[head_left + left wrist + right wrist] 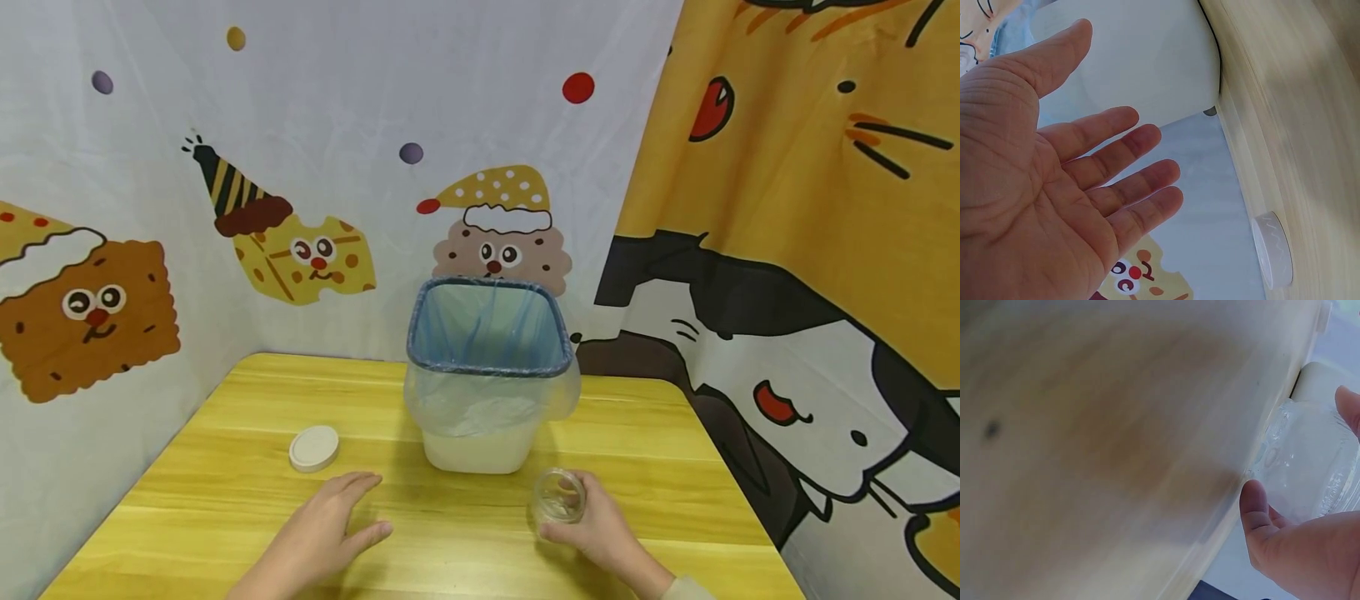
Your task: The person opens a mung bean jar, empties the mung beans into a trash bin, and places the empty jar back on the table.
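Note:
My right hand (600,527) grips a clear glass jar (558,497), thumb on the near side and fingers round the far side. In the right wrist view the jar (1310,462) stands upright at the tabletop, its mouth uncovered. My left hand (322,529) is over the left part of the table, fingers extended and thumb spread, holding nothing. Its bare palm (1029,187) shows in the left wrist view. A round white lid (314,448) lies on the table beyond the left hand.
A pale bin (480,450) with a blue rim and a clear plastic liner stands at the back middle of the yellow wooden table (225,492). Behind it hangs a white cloth (330,100) with cartoon prints; an orange cartoon curtain (787,167) hangs at the right.

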Demonstrator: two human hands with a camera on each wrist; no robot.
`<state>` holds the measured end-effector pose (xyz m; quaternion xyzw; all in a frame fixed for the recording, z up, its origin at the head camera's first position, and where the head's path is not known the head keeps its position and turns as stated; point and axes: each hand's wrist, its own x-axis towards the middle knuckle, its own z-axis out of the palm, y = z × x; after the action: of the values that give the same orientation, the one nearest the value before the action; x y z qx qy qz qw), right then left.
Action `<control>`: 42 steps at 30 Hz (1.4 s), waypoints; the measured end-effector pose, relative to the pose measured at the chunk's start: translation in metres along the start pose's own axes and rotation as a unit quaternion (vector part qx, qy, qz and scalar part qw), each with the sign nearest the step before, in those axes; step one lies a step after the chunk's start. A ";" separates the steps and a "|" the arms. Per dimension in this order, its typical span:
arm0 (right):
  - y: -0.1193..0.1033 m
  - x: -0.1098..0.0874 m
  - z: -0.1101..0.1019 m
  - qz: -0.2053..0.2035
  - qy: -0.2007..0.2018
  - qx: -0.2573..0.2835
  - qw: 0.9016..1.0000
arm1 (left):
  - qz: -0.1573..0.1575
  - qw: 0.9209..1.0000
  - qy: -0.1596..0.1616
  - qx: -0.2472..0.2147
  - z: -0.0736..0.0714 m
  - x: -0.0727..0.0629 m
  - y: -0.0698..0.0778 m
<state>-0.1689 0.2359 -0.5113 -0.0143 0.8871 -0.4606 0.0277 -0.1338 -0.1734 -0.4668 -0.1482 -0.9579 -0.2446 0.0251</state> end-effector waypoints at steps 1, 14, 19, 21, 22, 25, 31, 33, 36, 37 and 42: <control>0.000 0.000 0.001 -0.004 -0.002 -0.001 1.000 | 0.000 1.000 -0.001 -0.001 0.000 0.000 0.000; -0.014 0.003 0.023 -0.049 -0.009 -0.059 0.997 | 0.003 1.000 -0.003 -0.009 0.001 -0.001 0.000; -0.019 0.002 0.031 -0.058 -0.017 -0.058 0.996 | 0.002 1.000 -0.012 -0.019 0.001 -0.001 0.000; -0.020 0.002 0.033 -0.059 -0.022 -0.058 0.996 | 0.000 1.000 -0.016 -0.022 0.001 -0.001 0.000; -0.021 0.002 0.033 -0.060 -0.023 -0.058 0.996 | 0.000 1.000 -0.017 -0.024 0.001 -0.002 0.000; -0.022 0.002 0.034 -0.057 -0.032 -0.055 0.996 | -0.001 0.999 -0.021 -0.027 0.001 -0.002 0.000; -0.024 0.002 0.034 -0.055 -0.040 -0.052 0.996 | 0.001 0.999 -0.024 -0.028 0.001 -0.002 -0.001; -0.024 0.002 0.034 -0.058 -0.039 -0.053 0.996 | 0.001 0.999 -0.024 -0.029 0.001 -0.002 -0.001; -0.024 0.001 0.034 -0.060 -0.041 -0.048 0.996 | -0.003 0.999 -0.026 -0.032 0.001 -0.002 -0.001; -0.024 0.001 0.033 -0.058 -0.044 -0.045 0.996 | -0.005 0.999 -0.027 -0.032 0.001 -0.002 -0.001; -0.024 -0.002 0.021 -0.044 -0.076 -0.006 0.996 | -0.014 0.999 -0.029 -0.034 0.002 -0.002 -0.001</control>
<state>-0.1652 0.2050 -0.5038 -0.0881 0.8835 -0.4540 0.0743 -0.1321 -0.1739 -0.4693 -0.1430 -0.9512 -0.2732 -0.0107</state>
